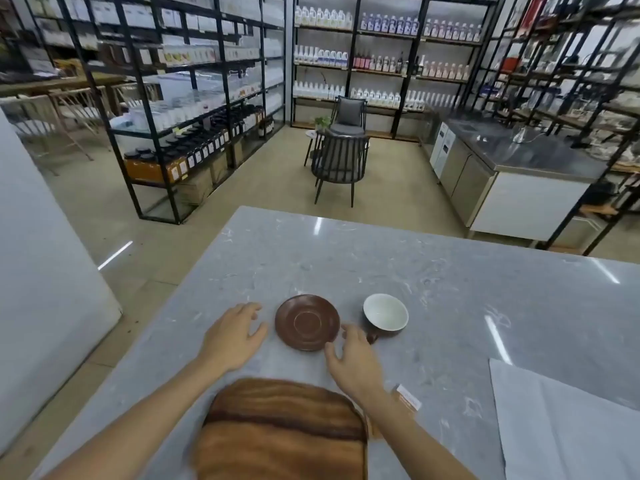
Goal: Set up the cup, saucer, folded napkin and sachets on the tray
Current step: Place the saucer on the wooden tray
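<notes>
A brown saucer lies on the grey marble counter. To its right stands a cup, brown outside and white inside, its handle toward me. A wooden tray sits at the near edge, bare. My left hand hovers open just left of the saucer. At the saucer's near right rim is my right hand, fingers spread and holding nothing. Sachets lie partly hidden behind my right wrist. A white napkin lies spread at the near right.
Past the counter's far edge are the shop floor, black shelving racks with bottles and jars, two dark chairs and a steel-topped counter at right. A white panel stands to the left.
</notes>
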Tool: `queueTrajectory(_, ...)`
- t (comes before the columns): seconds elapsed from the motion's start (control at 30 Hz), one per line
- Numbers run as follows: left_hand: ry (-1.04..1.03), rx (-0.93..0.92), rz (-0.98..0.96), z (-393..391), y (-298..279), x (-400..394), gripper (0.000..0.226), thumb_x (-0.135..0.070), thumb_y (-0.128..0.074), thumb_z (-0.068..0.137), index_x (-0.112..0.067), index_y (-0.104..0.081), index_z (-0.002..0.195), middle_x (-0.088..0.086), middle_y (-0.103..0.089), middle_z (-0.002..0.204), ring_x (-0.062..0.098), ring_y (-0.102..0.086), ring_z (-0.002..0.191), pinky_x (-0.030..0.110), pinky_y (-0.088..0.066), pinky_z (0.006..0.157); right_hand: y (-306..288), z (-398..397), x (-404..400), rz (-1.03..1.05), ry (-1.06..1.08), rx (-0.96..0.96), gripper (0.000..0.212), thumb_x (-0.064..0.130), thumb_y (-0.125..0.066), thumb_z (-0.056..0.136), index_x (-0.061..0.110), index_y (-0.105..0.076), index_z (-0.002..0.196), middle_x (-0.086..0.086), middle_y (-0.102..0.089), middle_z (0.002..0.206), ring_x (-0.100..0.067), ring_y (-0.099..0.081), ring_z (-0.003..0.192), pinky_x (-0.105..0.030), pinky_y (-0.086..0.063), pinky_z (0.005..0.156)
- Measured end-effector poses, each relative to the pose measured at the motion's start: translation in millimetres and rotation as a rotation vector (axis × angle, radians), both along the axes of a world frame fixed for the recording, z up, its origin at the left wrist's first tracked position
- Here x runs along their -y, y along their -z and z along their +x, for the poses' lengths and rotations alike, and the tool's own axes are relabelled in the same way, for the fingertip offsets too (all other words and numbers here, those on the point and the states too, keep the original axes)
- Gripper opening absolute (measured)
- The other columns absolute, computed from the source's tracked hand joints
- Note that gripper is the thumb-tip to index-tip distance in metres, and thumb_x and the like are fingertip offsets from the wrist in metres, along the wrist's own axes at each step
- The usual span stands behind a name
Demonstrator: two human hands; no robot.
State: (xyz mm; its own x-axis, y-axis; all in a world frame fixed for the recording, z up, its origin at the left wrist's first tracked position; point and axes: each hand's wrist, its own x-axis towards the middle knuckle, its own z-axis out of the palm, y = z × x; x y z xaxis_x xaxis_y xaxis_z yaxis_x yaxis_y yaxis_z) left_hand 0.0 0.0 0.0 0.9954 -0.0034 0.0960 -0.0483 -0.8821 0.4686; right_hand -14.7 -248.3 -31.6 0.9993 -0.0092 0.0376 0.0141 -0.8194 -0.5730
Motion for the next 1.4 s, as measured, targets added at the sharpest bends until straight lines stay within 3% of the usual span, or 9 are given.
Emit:
queueTrajectory(0.23,0.118,-0.174,-0.089,35,32,5,0.048,-0.037,-0.054,0.100,-0.011,-0.050,0.141,0.007,-0.061,0.131,0.025,-0.058,0.119,0.036,-0.047,0.099,19,13,-18,0.167,0.157,-0.097,0.064,0.036,-0.058,0.098,0.008,-0.035,0.150,-0.011,-0.059,0.138,-0.028,-0.059,0.123,-0.036,-0.048,0.096)
queueTrajectory(0.4,0.216,-0.185,-0.087,55,46,11,0.047,-0.038,-0.055,0.098,-0.017,-0.050,0.139,0.007,-0.065,0.118,0.028,-0.059,0.113,0.036,-0.048,0.091,29,22,-24,0.196,0.202,-0.082,0.058,0.027,-0.061,0.097,0.005,-0.040,0.147,-0.013,-0.066,0.128,-0.030,-0.062,0.118,-0.032,-0.048,0.088)
queueTrajectory(0.53,0.223,-0.167,-0.058,71,61,14,0.052,-0.034,-0.055,0.099,-0.011,-0.045,0.144,0.010,-0.061,0.123,0.029,-0.054,0.118,0.036,-0.044,0.095,30,29,-23,0.210,0.175,-0.072,0.037,0.018,-0.062,0.095,0.010,-0.056,0.131,-0.012,-0.071,0.106,-0.031,-0.066,0.101,-0.032,-0.047,0.076)
queueTrajectory(0.77,0.237,-0.208,-0.001,79,72,11,0.071,-0.038,-0.057,0.099,-0.005,-0.031,0.156,0.013,-0.058,0.111,0.029,-0.052,0.114,0.036,-0.046,0.090,25,33,-25,0.223,0.161,-0.083,0.036,0.011,-0.062,0.093,0.009,-0.060,0.128,-0.014,-0.072,0.092,-0.033,-0.066,0.091,-0.039,-0.052,0.077)
queueTrajectory(1.0,0.219,-0.173,-0.081,64,72,9,0.071,-0.037,-0.062,0.097,-0.002,-0.037,0.153,0.005,-0.051,0.099,0.028,-0.051,0.112,0.037,-0.046,0.096,14,27,-23,0.229,0.154,-0.086,0.040,0.007,-0.061,0.087,0.017,-0.063,0.125,0.010,-0.057,0.063,-0.016,-0.061,0.066,-0.030,-0.049,0.066)
queueTrajectory(1.1,0.187,-0.135,-0.119,53,69,8,0.071,-0.037,-0.066,0.095,-0.003,-0.040,0.152,0.010,-0.058,0.105,0.030,-0.053,0.111,0.040,-0.046,0.098,9,19,-22,0.245,0.159,-0.069,0.042,0.007,-0.062,0.086,0.019,-0.063,0.126,0.001,-0.067,0.070,-0.017,-0.066,0.069,-0.036,-0.056,0.073)
queueTrajectory(1.2,0.176,-0.093,-0.168,37,64,7,0.072,-0.037,-0.067,0.093,-0.005,-0.041,0.152,0.008,-0.060,0.107,0.028,-0.055,0.112,0.039,-0.048,0.097,2,6,-20,0.266,0.157,-0.045,0.042,0.009,-0.062,0.086,0.024,-0.064,0.126,0.007,-0.066,0.071,-0.007,-0.065,0.067,-0.032,-0.057,0.074)
queueTrajectory(1.3,0.172,-0.059,-0.173,20,57,7,0.072,-0.039,-0.066,0.094,-0.007,-0.040,0.153,0.009,-0.060,0.111,0.028,-0.054,0.115,0.042,-0.047,0.102,-4,-10,-17,0.264,0.129,-0.021,0.041,0.011,-0.063,0.088,0.024,-0.064,0.127,0.006,-0.068,0.078,-0.009,-0.067,0.070,-0.035,-0.058,0.076)
queueTrajectory(1.4,0.188,-0.023,-0.192,3,50,7,0.073,-0.039,-0.066,0.094,-0.007,-0.039,0.153,0.002,-0.056,0.102,0.025,-0.053,0.109,0.039,-0.048,0.099,-8,-26,-14,0.250,0.094,0.007,0.045,0.015,-0.062,0.089,0.028,-0.061,0.133,0.002,-0.071,0.083,-0.011,-0.068,0.073,-0.037,-0.059,0.077)
